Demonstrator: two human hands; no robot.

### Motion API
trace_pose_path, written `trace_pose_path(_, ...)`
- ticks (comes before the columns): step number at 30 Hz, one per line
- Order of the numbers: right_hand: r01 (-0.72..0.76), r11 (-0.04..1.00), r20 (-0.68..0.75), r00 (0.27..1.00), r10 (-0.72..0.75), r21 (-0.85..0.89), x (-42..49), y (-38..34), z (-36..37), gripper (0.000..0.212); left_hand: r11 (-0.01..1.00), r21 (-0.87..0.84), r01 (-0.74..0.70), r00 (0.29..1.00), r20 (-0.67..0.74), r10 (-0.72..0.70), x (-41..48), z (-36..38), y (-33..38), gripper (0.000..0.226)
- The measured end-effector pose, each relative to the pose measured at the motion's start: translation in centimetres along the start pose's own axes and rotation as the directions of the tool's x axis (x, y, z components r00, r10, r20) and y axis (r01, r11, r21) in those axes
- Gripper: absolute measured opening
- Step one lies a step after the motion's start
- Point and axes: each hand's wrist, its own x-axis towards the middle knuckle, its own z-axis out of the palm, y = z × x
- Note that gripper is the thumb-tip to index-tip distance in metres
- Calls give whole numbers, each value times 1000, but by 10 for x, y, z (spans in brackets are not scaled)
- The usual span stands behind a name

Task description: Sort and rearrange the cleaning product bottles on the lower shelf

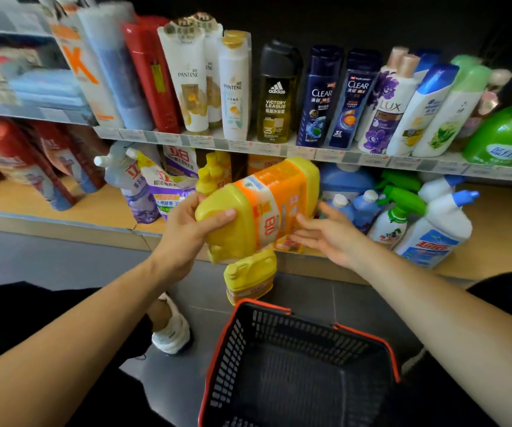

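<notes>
- The left hand grips the large yellow jug at its cap end. The thumb is laid across the shoulder and the other fingers are curled round the far side, likely because the handle end gives the firmest one-handed hold on a heavy container.
- The jug hangs tilted on its side in the air, just in front of the lower shelf and above the floor, not yet set down.
- The right hand is held flat with its fingers straight and spread at the near edge of the orange label. It seems ready to steady or turn the jug; whether it actually touches cannot be told.
- A smaller yellow jug stands on the floor below, just beyond the basket, probably set aside while space is made.
- On the shelf, refill pouches lean at the left. Blue bottles, green sprayers and white angled-neck bottles crowd the right, which leaves the middle gap as the jug's likely place.
</notes>
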Motion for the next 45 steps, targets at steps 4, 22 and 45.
trace_pose_path(4, -43, 958, -15, 999, 40, -283, 17, 27, 22, 27, 985, 141, -103, 989, -88, 116, 1, -14, 11, 65)
trace_pose_path(22, 385, -211, 373, 923, 95, -898, 94, 117, 27, 48, 847, 459, 270, 963, -128, -238, 36, -61, -75, 15)
trace_pose_path(45, 371, 57, 199, 615, -763, -927, 51, 75, 4, 29, 540, 830, 140, 968, 0, -250, 89, 2, -157, 26)
